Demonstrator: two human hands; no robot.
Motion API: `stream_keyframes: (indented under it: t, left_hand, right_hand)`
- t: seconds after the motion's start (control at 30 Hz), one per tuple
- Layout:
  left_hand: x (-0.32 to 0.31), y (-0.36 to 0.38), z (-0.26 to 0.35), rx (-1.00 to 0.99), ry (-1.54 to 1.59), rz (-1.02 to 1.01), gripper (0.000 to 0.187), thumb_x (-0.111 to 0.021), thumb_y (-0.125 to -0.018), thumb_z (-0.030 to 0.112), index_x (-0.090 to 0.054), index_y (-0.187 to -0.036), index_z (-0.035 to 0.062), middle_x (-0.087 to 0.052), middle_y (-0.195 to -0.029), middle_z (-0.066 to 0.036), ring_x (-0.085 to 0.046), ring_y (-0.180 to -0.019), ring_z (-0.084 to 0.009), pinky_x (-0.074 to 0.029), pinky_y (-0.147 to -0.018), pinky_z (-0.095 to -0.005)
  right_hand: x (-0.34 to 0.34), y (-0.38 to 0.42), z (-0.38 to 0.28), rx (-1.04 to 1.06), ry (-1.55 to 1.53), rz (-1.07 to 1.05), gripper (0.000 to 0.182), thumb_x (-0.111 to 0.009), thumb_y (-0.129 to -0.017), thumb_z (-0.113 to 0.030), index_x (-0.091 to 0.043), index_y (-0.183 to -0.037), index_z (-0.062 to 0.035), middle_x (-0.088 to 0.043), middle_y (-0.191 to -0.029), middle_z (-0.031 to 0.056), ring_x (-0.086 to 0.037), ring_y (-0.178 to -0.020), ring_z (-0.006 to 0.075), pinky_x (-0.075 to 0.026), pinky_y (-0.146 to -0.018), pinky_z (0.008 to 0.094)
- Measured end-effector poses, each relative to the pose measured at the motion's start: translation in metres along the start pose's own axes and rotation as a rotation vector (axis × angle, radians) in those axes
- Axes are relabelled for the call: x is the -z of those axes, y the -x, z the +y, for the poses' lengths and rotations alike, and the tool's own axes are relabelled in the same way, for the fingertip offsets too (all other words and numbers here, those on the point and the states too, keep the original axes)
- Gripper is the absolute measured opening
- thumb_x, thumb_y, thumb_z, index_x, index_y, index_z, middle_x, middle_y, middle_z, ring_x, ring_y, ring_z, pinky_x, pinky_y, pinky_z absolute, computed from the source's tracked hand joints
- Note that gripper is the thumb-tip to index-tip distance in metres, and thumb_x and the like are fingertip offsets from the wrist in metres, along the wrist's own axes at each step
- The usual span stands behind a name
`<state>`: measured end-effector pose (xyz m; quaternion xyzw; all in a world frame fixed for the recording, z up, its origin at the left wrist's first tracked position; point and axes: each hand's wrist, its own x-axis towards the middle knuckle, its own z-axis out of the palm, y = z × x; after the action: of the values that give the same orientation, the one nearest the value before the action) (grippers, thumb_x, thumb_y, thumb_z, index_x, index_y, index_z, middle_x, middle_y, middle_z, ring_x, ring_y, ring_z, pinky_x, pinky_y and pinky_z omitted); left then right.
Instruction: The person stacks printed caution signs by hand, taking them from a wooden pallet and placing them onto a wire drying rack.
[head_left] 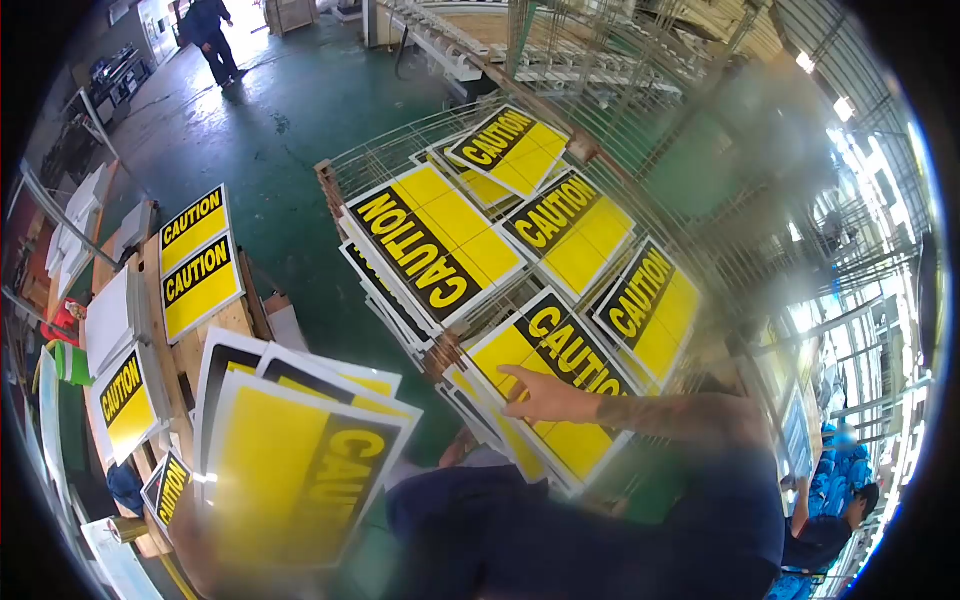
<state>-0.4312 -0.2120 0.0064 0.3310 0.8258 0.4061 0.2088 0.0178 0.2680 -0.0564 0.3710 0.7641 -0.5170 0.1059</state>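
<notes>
Far left, you've got a small CAUTION sign [125, 395] lying on the wooden bench [187, 368]. Then there's your left hand [190, 555], down around 7 o'clock in your view, grasping a loose fan of signs [300, 470], at least 3 by the visible edges. The stacked pair of CAUTION panels [200, 265] lies at 11 o'clock from that fan, so it's your left hand's neighbour, not your right's.

Moving over, the wire rack [327, 185] holds a big yellow sign [435, 240] at 11 o'clock from your right hand [545, 395]. That hand's index finger points roughly at 10 and touches the near sign [560, 355]. Honestly can't tell if your thumb is pinching its edge or just resting there.

Here's what it hinges on imo: the near sign sits right under your right hand, its long axis running 11 to 5, with your forearm coming in from 3. So the long left edge is right by your fingertips. The fan is well apart, between 8 and 9. Last up, another sign [648, 305] lies between 1 and 2 from your right hand.
</notes>
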Motion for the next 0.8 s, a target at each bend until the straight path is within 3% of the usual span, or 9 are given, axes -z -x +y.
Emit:
stream_keyframes:
  t: [0.1,0.17,0.37,0.4,0.5,0.53,0.57,0.7,0.8]
  left_hand:
    - [0.014,-0.02,-0.021,-0.044,0.191,-0.046,0.075,-0.077,-0.085,0.015,-0.048,-0.15,-0.0096,-0.066,-0.136,-0.019,-0.066,-0.122,-0.0244,-0.05,-0.105,-0.037]
    - [0.02,-0.023,0.049,0.178,-0.083,-0.177,0.066,-0.074,-0.1,0.008,-0.043,-0.155,-0.0084,-0.049,-0.158,-0.025,-0.045,-0.148,-0.0341,-0.04,-0.119,-0.0425]
    - [0.016,-0.073,0.027,-0.02,0.084,-0.23,0.055,-0.071,-0.099,0.0,-0.051,-0.15,-0.0055,-0.058,-0.148,-0.02,-0.053,-0.137,-0.0264,-0.044,-0.112,-0.0354]
    - [0.01,-0.096,-0.02,-0.146,0.331,-0.272,0.075,-0.074,-0.082,0.009,-0.048,-0.15,-0.009,-0.066,-0.135,-0.018,-0.066,-0.124,-0.026,-0.05,-0.106,-0.037]
    - [0.001,-0.102,0.013,-0.099,0.333,-0.322,0.074,-0.073,-0.079,0.005,-0.05,-0.148,-0.0088,-0.066,-0.135,-0.019,-0.064,-0.126,-0.0282,-0.049,-0.109,-0.0388]
    - [0.005,-0.097,0.047,-0.13,0.069,-0.348,0.053,-0.071,-0.1,0.001,-0.053,-0.149,-0.0028,-0.059,-0.146,-0.017,-0.055,-0.133,-0.0267,-0.045,-0.109,-0.0349]
    - [0.004,-0.101,0.047,-0.174,-0.034,-0.339,0.051,-0.072,-0.1,0.005,-0.056,-0.148,-0.0003,-0.062,-0.143,-0.015,-0.058,-0.129,-0.0261,-0.047,-0.105,-0.0341]
    - [-0.003,-0.102,0.036,-0.174,-0.128,-0.282,0.05,-0.074,-0.1,0.012,-0.059,-0.146,0.0027,-0.066,-0.138,-0.013,-0.062,-0.123,-0.0237,-0.049,-0.101,-0.0328]
    - [0.006,-0.102,0.022,-0.171,-0.154,-0.298,0.053,-0.076,-0.099,0.013,-0.059,-0.148,0.0033,-0.067,-0.137,-0.012,-0.063,-0.121,-0.0233,-0.05,-0.1,-0.0328]
  right_hand:
    - [0.03,0.031,-0.045,0.045,-0.015,0.057,0.069,-0.075,-0.096,-0.03,-0.049,-0.153,-0.0032,-0.07,-0.096,0.0111,-0.067,-0.075,0.0156,-0.054,-0.069,0.0325]
    - [0.061,0.062,-0.075,0.117,0.01,0.183,0.069,-0.076,-0.095,-0.03,-0.049,-0.153,-0.0037,-0.069,-0.093,0.0098,-0.067,-0.075,0.0143,-0.054,-0.069,0.0322]
    - [0.149,0.144,-0.171,0.187,0.436,0.777,0.065,-0.077,-0.086,-0.012,-0.056,-0.148,-0.009,-0.06,-0.087,0.0065,-0.061,-0.079,0.0186,-0.049,-0.07,0.0353]
    - [0.153,0.148,-0.181,0.21,0.514,0.81,0.062,-0.075,-0.086,-0.008,-0.058,-0.145,-0.0098,-0.059,-0.089,0.0069,-0.062,-0.08,0.02,-0.048,-0.071,0.0367]
    - [0.172,0.161,-0.206,0.248,0.809,0.82,0.056,-0.069,-0.084,0.0,-0.062,-0.138,-0.0108,-0.061,-0.098,0.0083,-0.064,-0.084,0.0245,-0.049,-0.073,0.0425]
    - [0.177,0.164,-0.206,0.276,0.97,0.842,0.055,-0.067,-0.083,0.002,-0.062,-0.137,-0.0109,-0.061,-0.102,0.0085,-0.064,-0.084,0.0262,-0.05,-0.074,0.0444]
    - [0.18,0.167,-0.204,0.3,1.127,0.86,0.054,-0.065,-0.083,0.004,-0.063,-0.135,-0.011,-0.062,-0.105,0.0087,-0.065,-0.085,0.0279,-0.05,-0.074,0.0463]
    - [0.201,0.176,-0.182,0.279,1.79,1.097,0.045,-0.07,-0.081,0.0,-0.068,-0.125,-0.0098,-0.062,-0.122,0.0081,-0.062,-0.11,0.0277,-0.053,-0.09,0.043]
    - [0.24,0.192,-0.17,0.188,1.786,1.278,0.039,-0.074,-0.082,-0.006,-0.069,-0.121,-0.0095,-0.06,-0.133,0.008,-0.055,-0.128,0.0271,-0.049,-0.102,0.0435]
